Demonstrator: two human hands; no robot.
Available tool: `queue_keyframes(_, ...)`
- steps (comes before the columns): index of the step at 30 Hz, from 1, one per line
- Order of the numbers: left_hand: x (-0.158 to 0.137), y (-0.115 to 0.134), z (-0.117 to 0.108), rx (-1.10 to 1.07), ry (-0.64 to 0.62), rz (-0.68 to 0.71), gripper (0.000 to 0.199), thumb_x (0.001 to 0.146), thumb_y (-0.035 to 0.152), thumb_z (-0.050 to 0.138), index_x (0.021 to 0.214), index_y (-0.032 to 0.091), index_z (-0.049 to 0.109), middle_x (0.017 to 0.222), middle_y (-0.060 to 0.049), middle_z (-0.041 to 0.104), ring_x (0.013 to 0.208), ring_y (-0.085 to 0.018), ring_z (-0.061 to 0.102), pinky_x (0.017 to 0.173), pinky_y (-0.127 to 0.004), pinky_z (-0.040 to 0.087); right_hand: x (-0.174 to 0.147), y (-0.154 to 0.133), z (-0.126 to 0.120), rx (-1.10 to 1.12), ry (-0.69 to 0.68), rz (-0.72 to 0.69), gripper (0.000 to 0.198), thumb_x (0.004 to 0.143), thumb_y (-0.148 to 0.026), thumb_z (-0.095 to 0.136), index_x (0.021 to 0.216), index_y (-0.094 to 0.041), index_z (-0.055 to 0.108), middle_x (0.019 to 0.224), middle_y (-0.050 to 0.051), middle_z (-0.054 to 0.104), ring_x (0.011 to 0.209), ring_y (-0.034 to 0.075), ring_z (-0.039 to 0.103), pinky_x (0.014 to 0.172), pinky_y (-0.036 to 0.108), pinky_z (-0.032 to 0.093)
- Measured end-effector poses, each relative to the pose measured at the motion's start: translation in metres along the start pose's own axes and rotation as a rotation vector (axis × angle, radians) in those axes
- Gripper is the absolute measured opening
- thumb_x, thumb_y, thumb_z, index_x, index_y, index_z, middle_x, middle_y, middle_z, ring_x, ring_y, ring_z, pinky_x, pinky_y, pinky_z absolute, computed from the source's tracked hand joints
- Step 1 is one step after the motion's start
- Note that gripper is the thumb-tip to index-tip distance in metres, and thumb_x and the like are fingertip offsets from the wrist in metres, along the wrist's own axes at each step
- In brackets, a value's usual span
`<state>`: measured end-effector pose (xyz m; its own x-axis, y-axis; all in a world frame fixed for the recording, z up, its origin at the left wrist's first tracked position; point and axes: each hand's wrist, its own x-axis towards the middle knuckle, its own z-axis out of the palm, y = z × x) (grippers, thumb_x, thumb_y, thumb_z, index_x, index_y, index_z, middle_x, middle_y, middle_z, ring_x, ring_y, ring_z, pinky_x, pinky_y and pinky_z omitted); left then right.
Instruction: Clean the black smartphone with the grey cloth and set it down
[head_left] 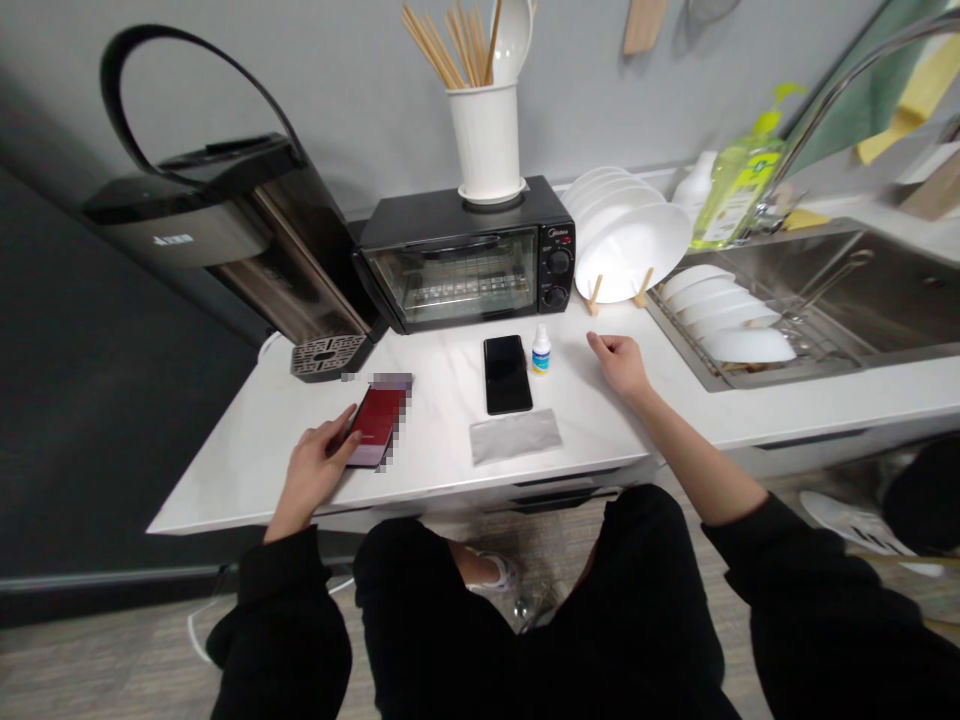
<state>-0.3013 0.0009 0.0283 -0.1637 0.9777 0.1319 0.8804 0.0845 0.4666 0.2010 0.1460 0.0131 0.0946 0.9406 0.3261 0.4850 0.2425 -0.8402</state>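
Observation:
My left hand [316, 463] is closed on the left edge of a phone [377, 420] with a lit, reddish screen, thumb over its front; part of this phone is blurred out by blocks. My right hand [621, 362] rests on the white counter in a loose fist, nothing visible in it. Between the hands a black phone [507, 375] lies flat, its screen dark. Just right of it stands a small white bottle [541, 350] with a blue and yellow label. A folded grey cloth [515, 436] is spread in front of the black phone, near the counter's front edge.
Behind stands a toaster oven [465, 275] bearing a white holder [486, 140] of chopsticks. A tall water dispenser [255, 240] is at left. Racked white plates [634, 250], a green soap bottle [739, 185] and a sink [847, 330] with bowls [731, 310] are at right.

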Motion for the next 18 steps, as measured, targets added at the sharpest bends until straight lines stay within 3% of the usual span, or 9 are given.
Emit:
queue_keyframes(6,0.0006,-0.0033,0.0019,0.015,-0.002,0.008,0.075,0.092,0.062,0.049,0.151,0.017,0.059,0.110,-0.010,0.074,0.100,-0.030,0.060,0.099,-0.044,0.047,0.0002,0.0011,-0.0005,-0.009,-0.008,0.000,0.071,0.086,-0.087,0.046,0.057,-0.027,0.022,0.057,-0.005,0.019,0.057,0.011,0.019,0.054,0.032,0.017)
queue_keyframes(18,0.0014,-0.0072,0.0044,-0.005,0.016,0.022,0.071,0.093,0.062,0.049,0.145,0.016,0.064,0.103,-0.009,0.074,0.092,-0.029,0.059,0.091,-0.043,0.047,-0.0001,-0.0004,0.0018,-0.028,-0.016,0.004,0.069,0.086,-0.084,0.046,0.057,-0.027,0.022,0.057,-0.005,0.019,0.057,0.011,0.019,0.055,0.033,0.016)
